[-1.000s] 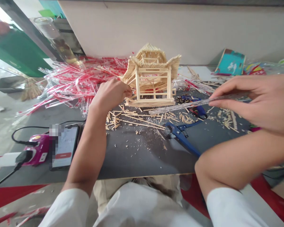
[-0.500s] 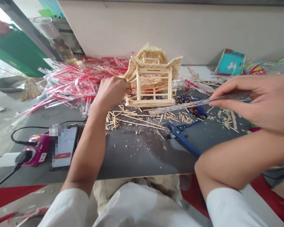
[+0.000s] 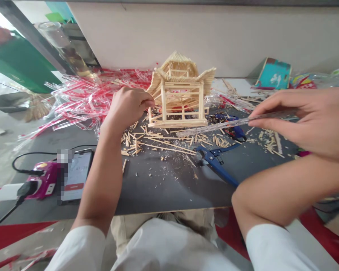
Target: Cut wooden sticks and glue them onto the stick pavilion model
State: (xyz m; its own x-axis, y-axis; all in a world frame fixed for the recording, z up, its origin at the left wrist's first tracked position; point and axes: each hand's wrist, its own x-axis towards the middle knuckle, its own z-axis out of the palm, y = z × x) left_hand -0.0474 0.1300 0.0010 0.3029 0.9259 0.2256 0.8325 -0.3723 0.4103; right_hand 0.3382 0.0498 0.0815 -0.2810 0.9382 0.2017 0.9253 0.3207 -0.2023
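A small house model of pale wooden sticks [image 3: 183,122] stands upright on the dark table. My left hand [image 3: 130,107] is at its left side, fingers bent together near the corner; what they pinch, if anything, is too small to make out. Between thumb and fingers of my right hand [image 3: 305,122] is a long clear strip [image 3: 209,128], its far end low in front of the model's base. Blue cutters [image 3: 219,165] lie below the strip, amid cut stick pieces [image 3: 135,143] and crumbs.
Red and clear plastic strips [image 3: 84,98] are heaped at the back left. A phone [image 3: 77,175] and a purple power socket [image 3: 46,178] with cables lie at the left. A turquoise box [image 3: 274,74] sits at the back right, and the table's front edge [image 3: 172,213] is near my lap.
My left hand has shifted slightly left, away from the model's wall. The model appears a little further left. My right hand still holds the strip in nearly the same place.
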